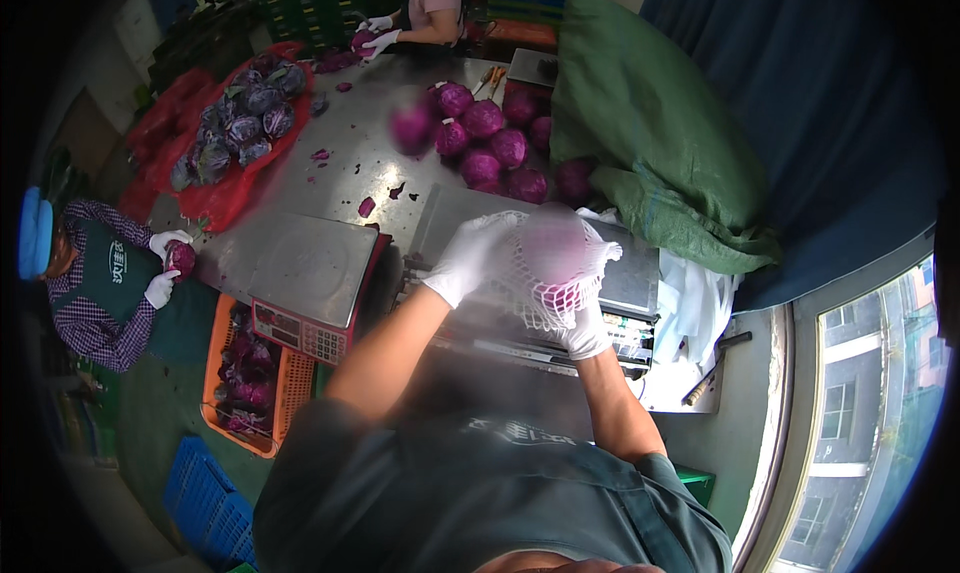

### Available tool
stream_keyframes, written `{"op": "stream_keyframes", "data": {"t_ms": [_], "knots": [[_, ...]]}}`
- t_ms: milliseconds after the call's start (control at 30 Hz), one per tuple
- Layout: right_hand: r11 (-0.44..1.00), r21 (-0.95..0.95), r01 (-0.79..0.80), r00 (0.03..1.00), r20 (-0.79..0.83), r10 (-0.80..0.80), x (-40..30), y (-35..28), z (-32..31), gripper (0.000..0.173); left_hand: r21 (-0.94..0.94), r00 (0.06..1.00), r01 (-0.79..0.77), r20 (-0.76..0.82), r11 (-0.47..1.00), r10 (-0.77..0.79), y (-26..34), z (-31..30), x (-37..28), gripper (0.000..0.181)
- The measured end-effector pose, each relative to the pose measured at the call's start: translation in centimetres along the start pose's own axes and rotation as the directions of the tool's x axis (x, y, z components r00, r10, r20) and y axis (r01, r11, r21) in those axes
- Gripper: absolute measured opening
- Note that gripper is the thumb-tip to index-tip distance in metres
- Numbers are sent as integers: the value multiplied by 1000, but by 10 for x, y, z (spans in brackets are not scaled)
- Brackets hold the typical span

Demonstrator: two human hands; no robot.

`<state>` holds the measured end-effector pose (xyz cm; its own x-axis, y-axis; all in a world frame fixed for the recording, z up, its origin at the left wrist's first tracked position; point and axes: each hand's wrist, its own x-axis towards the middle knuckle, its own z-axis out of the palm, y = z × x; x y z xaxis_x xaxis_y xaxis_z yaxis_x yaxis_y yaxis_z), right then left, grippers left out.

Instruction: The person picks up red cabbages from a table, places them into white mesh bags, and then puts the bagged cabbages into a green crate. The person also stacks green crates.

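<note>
Both my hands wear white gloves and hold a red cabbage (pixel 564 297) in a white foam net sleeve (pixel 544 310), over a flat metal-topped machine (pixel 626 273). My left hand (pixel 480 254) grips the net's left side; my right hand (pixel 583 333) is at its lower right, fingers partly hidden by the net. A blurred round patch covers part of the cabbage. Beyond them, several trimmed red cabbages (pixel 508 149) lie grouped on the metal table (pixel 300 175).
A red-topped scale (pixel 311 265) stands left, above an orange crate (pixel 281 415) of leaves. Untrimmed cabbages fill a red mesh bag (pixel 281 156). A green sack (pixel 645 107) lies right. Two gloved co-workers (pixel 112 273) (pixel 431 17) hold cabbages. A wood-handled tool (pixel 701 385) lies right; loose leaves (pixel 366 207) dot the table.
</note>
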<state>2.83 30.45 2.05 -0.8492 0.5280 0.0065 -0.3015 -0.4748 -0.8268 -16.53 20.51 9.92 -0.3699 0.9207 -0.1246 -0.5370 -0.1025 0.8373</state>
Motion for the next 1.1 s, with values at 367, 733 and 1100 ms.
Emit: {"op": "stream_keyframes", "data": {"t_ms": [367,733,1100], "knots": [[793,-573,206,904,-199,-379,-34,-120,49,34,-220,969,166,217,961,-118,18,54,-59,82],[749,-618,239,921,-99,-376,-12,-73,22,55,503,990,-138,45,853,133,-16,52,-24,60],[663,-730,166,961,-32,-276,-45,-92,-3,59,958,969,-183,214,-222,126,26,0,-70,37]]}}
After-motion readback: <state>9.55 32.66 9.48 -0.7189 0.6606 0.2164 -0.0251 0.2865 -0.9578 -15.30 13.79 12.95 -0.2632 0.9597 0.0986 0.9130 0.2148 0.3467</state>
